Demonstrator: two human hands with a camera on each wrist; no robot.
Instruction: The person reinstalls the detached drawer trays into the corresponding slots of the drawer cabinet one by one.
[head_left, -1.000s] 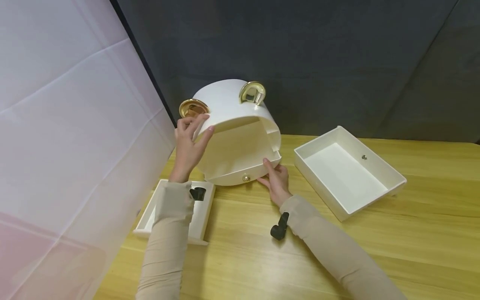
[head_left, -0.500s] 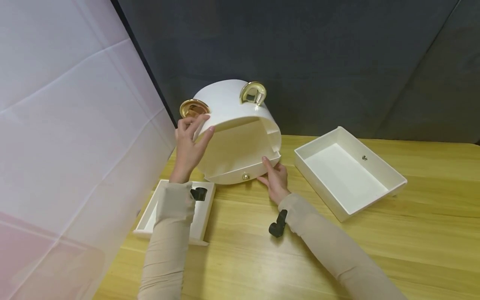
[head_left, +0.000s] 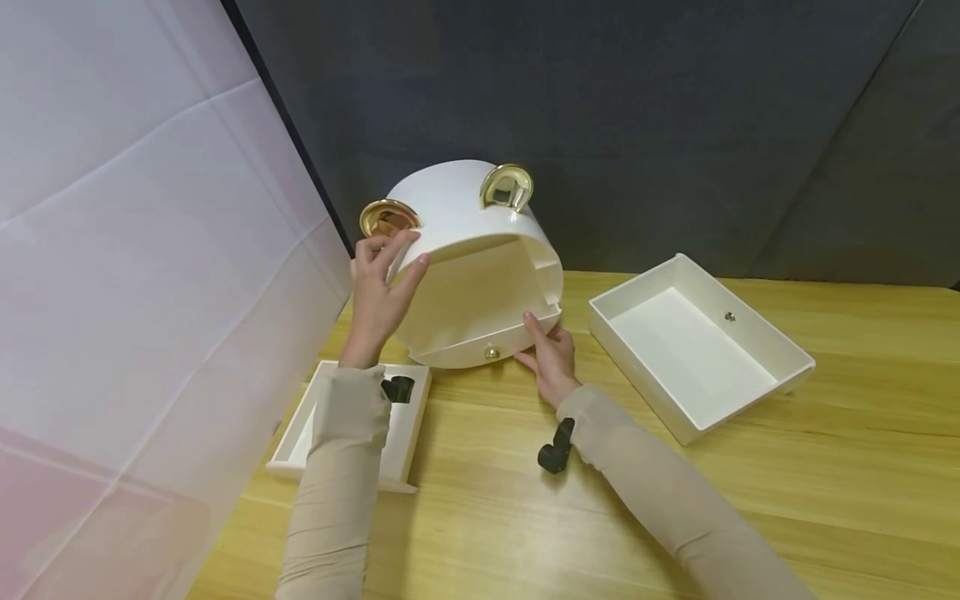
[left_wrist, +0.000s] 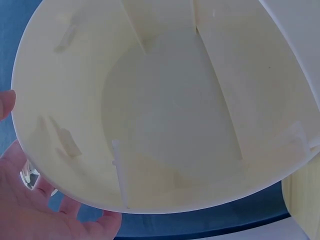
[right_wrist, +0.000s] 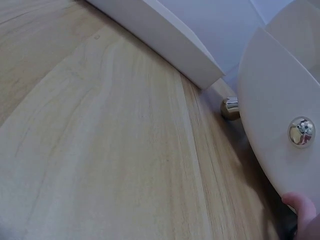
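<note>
Drawers are mostly out, I judge: big tray (head_left: pixel 697 350) right, small one (head_left: pixel 401 429) near left. My left hand (head_left: pixel 375 287) grips the tilted white cabinet (head_left: pixel 457 208) rim; right hand (head_left: pixel 553 358), fingers straight, pushes the remaining bottom drawer (head_left: pixel 480 352).

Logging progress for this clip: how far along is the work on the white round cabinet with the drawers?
Done: two drawers are out, the large drawer on the table to the right and the small drawer near the left sleeve. In hand: the left hand grips the rim of the round cabinet, tipped open-side toward the camera; the right hand touches its bottom drawer. Left: that drawer remains in the cabinet.
</note>
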